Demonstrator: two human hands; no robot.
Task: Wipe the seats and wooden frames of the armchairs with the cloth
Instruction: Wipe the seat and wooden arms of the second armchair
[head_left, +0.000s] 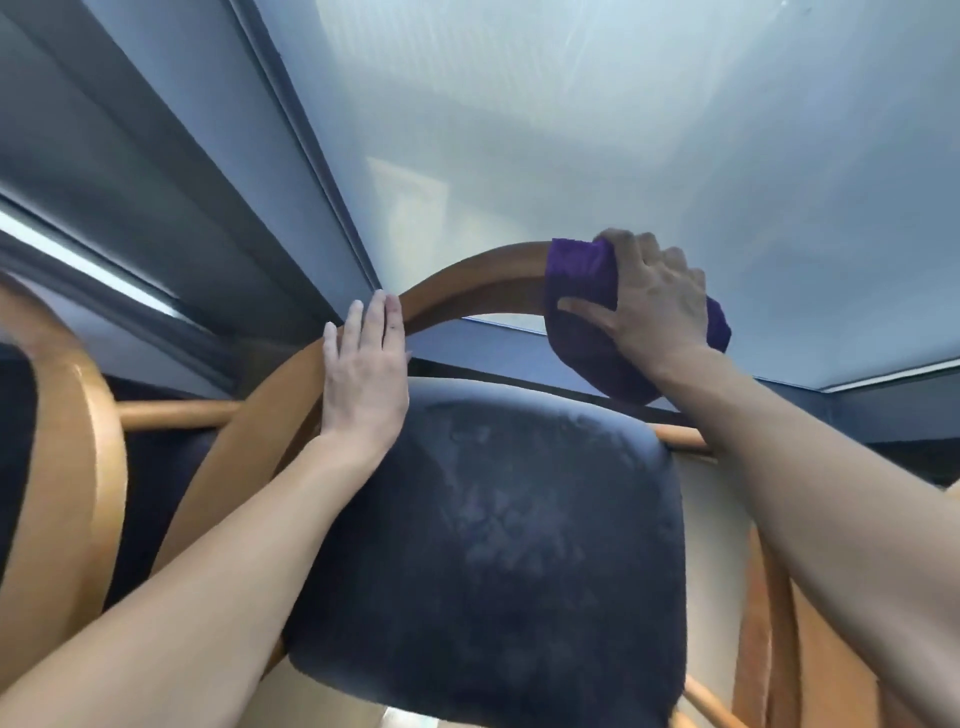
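The right hand (654, 306) holds a purple cloth (576, 275). Its fingers curl over the top of the cloth and its thumb presses on the front. That wraps the cloth round the wooden frame (467, 288) of the armchair. The cloth sits near the top of the frame, where the wood bends like a rainbow.

The left hand (363, 374) is flat, with straight fingers. It rests on the same piece of wood, lower down and to the left. It holds nothing.

The wood runs in one long curve from the left hand up to the cloth. The bare wood between the two hands lies to the left of the cloth. The right hand is the one to wipe it, by sliding left and down along the curve. The left hand sits at the end of that path, so it may need to move. On the right side, the arm hides the wood.

The blue cushion (493, 545) is below both hands.
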